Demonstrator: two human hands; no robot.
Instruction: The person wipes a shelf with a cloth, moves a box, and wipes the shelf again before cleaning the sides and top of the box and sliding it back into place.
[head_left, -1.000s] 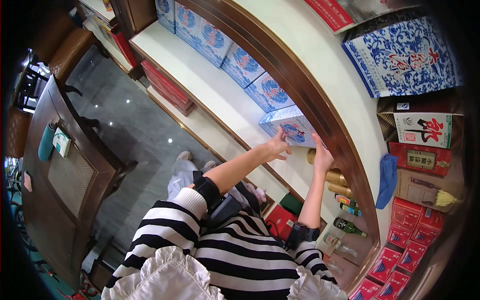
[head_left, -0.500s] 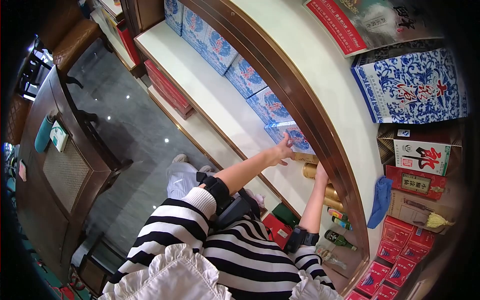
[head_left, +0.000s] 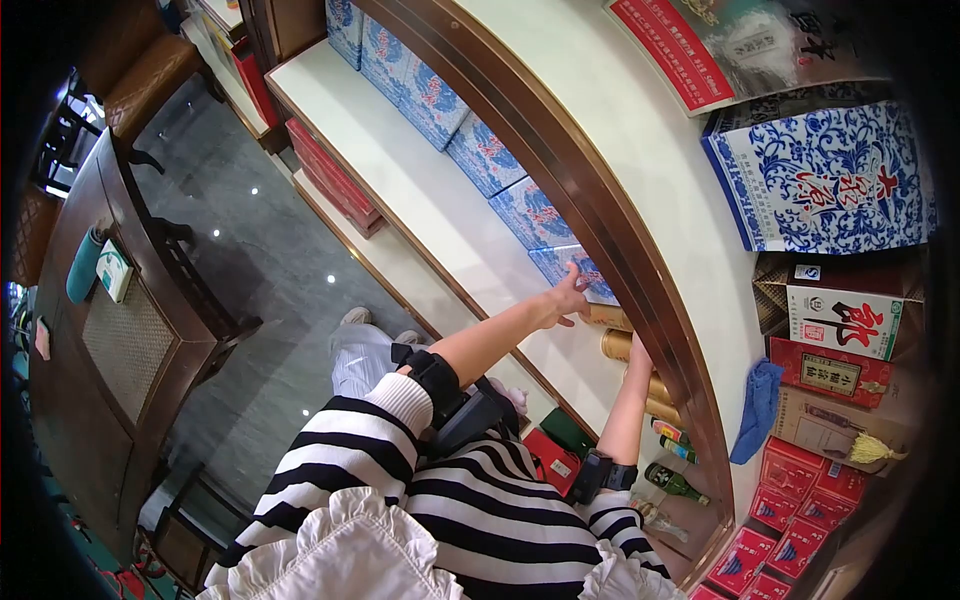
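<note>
Touching left hand (head_left: 566, 299): blue box (head_left: 583, 272)

On the upper ledge we see a big blue-and-white box (head_left: 825, 180) above a brown carton (head_left: 845, 315), a blue cloth (head_left: 757, 410) and red boxes (head_left: 795, 500), while green bottles (head_left: 675, 460) stand below near golden tubes (head_left: 620, 345), and a wooden table (head_left: 110, 340) stands on the grey floor (head_left: 270, 270).

B/w striped top; black wristbands
</note>
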